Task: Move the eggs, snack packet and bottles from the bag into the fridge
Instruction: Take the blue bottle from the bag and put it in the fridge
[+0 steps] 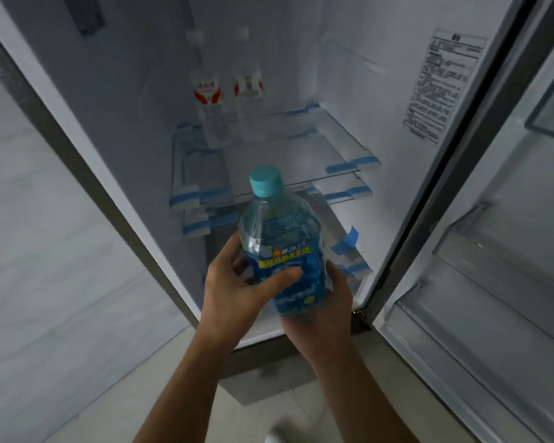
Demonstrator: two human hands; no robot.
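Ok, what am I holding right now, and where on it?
A blue bottle, gripped in both hands around its labelled lower body: left hand on one side, right hand on the other and below. The cap is free.

The glass shelf (317,155) in the open fridge (349,75) carries 2 clear bottles (215,100). They stand upright, side by side, near the back.
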